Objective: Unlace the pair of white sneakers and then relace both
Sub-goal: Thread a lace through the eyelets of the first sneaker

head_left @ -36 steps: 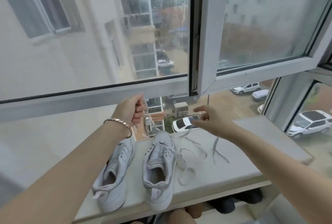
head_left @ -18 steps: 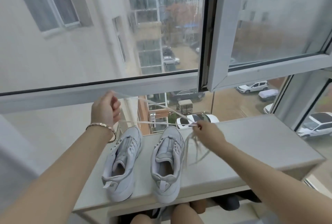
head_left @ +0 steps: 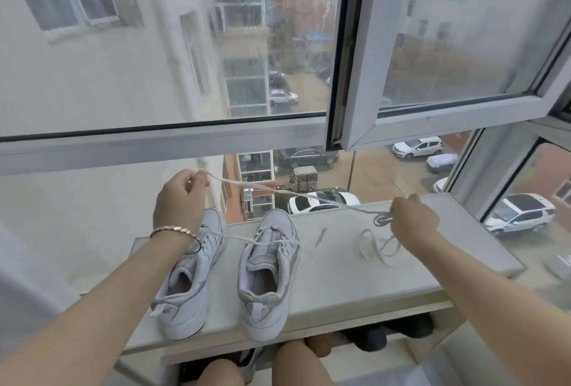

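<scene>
Drawn farther apart, left hand (head_left: 180,201) and right hand (head_left: 414,217) pinch one shoelace (head_left: 244,183) taut over the grey window-side shelf (head_left: 340,280).

The left hand (head_left: 179,200) curls over the lace (head_left: 279,190) end, hiding its fingertips, and its wrist covers the left sneaker's (head_left: 188,280) upper eyelets. The right hand's (head_left: 414,215) fingertips and part of the bunched lace are hidden. The worktop (head_left: 370,277) hides most of the dark shoes (head_left: 370,336) beneath it.
</scene>
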{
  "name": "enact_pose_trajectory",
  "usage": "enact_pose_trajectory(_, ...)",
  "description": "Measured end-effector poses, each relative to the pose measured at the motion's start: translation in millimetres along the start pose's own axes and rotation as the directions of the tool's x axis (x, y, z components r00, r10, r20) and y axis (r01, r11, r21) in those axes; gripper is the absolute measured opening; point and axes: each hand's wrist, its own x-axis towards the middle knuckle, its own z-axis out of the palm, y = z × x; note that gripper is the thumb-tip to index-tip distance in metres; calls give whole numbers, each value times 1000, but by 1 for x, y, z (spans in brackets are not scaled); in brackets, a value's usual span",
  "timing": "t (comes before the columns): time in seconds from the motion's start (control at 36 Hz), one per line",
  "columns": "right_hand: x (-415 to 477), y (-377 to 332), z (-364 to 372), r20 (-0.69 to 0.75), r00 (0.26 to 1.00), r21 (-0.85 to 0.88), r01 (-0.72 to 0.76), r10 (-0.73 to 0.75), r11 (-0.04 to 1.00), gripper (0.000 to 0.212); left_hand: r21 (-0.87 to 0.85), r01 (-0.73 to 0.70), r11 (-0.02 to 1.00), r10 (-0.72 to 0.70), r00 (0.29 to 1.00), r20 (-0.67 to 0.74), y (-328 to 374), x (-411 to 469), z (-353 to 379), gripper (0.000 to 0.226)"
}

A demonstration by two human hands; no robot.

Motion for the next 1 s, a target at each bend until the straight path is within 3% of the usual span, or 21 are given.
enact_pose_trajectory(0.06, 1, 0, -2, -4, 1000, 6, 25, -25, 1000, 38, 39, -45, 998, 46, 999, -17, 7, 1, 1, 32)
enact_pose_trajectory(0.14, 3, -4, -7, 205, 973, 24, 104, -106, 994, 73, -26, -59, 998, 58, 997, -47, 18, 4, 0, 31)
enact_pose_trajectory(0.19, 2, -8, -13, 299, 944, 22, 138, -138, 990, 84, -74, -54, 996, 49, 997, -65, 25, 5, -1, 30)
enact_pose_trajectory(0.25, 1, -13, -17, 257, 941, 50, 215, -220, 975, 76, -133, -60, 989, 55, 998, -37, 33, 4, 0, 30)
enact_pose_trajectory(0.39, -19, -45, -34, 21, 919, 505, 330, -394, 797, 32, -267, -58, 962, 131, 956, 262, 60, -12, 5, 27)
enact_pose_trajectory(0.44, -32, -63, -45, -44, 874, 614, 406, -484, 677, 33, -283, -51, 958, 169, 895, 413, 72, -19, 4, 27)
enact_pose_trajectory(0.5, -50, -80, -58, -67, 773, 729, 469, -631, 498, 52, -285, -37, 958, 206, 781, 590, 83, -27, 3, 29)
enact_pose_trajectory(0.56, -65, -94, -66, -103, 660, 765, 530, -744, 365, 52, -265, -20, 964, 210, 671, 712, 91, -34, 5, 30)
enact_pose_trajectory(0.58, -70, -99, -68, -135, 624, 749, 573, -770, 333, 36, -255, -14, 967, 203, 652, 731, 93, -36, 5, 30)
enact_pose_trajectory(0.61, -75, -104, -70, -155, 611, 720, 608, -777, 335, 19, -252, -9, 968, 196, 655, 730, 95, -36, 4, 30)
enact_pose_trajectory(0.67, -77, -107, -68, -188, 630, 680, 637, -753, 363, 27, -257, -4, 966, 190, 684, 704, 90, -33, 1, 31)
enact_pose_trajectory(0.72, -74, -103, -67, -153, 728, 797, 491, -668, 353, 37, -262, 41, 964, 159, 700, 696, 79, -29, -6, 35)
enact_pose_trajectory(0.75, -71, -99, -67, -115, 795, 894, 344, -595, 287, 38, -267, 88, 960, 131, 700, 702, 70, -27, -10, 37)
enact_pose_trajectory(0.81, -62, -87, -65, -8, 901, 1000, 20, -434, 23, 44, -291, 221, 931, 51, 711, 701, 49, -24, -15, 39)
enact_pose_trajectory(0.89, -47, -71, -61, 105, 936, 887, -241, -337, -394, 45, -315, 413, 855, -115, 742, 661, 13, -20, -19, 41)
enact_pose_trajectory(1.0, -39, -65, -53, 243, 923, 666, -382, -298, -641, 42, -149, 385, 911, -226, 766, 601, -28, -16, -24, 40)
